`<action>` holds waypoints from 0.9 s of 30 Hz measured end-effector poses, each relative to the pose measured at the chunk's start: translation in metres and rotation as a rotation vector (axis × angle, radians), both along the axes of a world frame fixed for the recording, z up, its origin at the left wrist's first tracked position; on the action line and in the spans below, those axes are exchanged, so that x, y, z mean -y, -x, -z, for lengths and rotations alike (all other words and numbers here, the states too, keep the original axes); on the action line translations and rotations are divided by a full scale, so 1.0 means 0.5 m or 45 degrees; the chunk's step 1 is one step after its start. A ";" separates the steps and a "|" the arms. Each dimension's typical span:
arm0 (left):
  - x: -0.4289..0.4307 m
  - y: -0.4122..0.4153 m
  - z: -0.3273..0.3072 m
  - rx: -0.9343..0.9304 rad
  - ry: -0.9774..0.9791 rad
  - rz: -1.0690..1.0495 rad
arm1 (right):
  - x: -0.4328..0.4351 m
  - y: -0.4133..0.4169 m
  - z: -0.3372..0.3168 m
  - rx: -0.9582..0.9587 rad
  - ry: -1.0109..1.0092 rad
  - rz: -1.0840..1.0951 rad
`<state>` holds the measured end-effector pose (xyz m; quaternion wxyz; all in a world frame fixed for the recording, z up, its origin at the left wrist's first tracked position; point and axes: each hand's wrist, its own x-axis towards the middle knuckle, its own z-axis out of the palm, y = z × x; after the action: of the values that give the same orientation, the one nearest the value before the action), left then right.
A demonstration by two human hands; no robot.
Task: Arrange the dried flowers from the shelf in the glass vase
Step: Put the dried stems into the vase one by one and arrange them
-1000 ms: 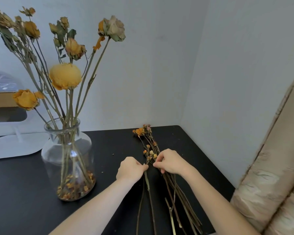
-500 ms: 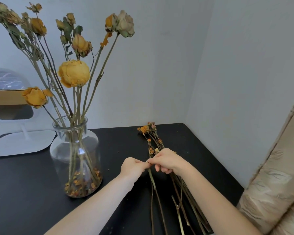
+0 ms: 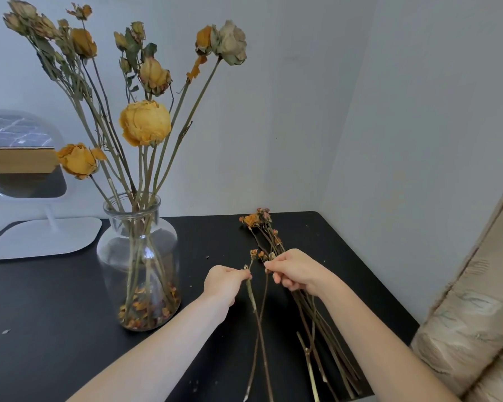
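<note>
Currently: left hand pinches a thin stem near its top end, fingers curled round it, and the stem runs down toward the near edge. Right hand has its fingers curled too, with thumb and forefinger pinching a second stem just beside the first. The two stems cross below the hands. Can't tell whether the right hand also grips more of the bunch under it.

Loose bunch of dried flowers lies flat on the black shelf, right of centre. Its small orange heads point to the back wall, bare ends to the near edge.

Glass vase stands upright on the shelf left of the hands, apart from them. It holds tall yellow roses, with fallen petals at its bottom.

Far left behind the vase is a mirror on a white stand. Beige patterned fabric sits at the right edge.
</note>
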<state>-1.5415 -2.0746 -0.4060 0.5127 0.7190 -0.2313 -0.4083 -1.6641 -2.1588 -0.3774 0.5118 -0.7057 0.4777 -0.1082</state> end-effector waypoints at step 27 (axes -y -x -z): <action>-0.393 -0.157 -0.325 0.412 1.216 -0.593 | -0.097 -0.093 -0.172 0.802 0.466 0.092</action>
<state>-1.4629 -1.8781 -0.2435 0.8164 0.4923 -0.3015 -0.0184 -1.6174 -2.1104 -0.2914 0.4950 -0.7004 0.2939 -0.4220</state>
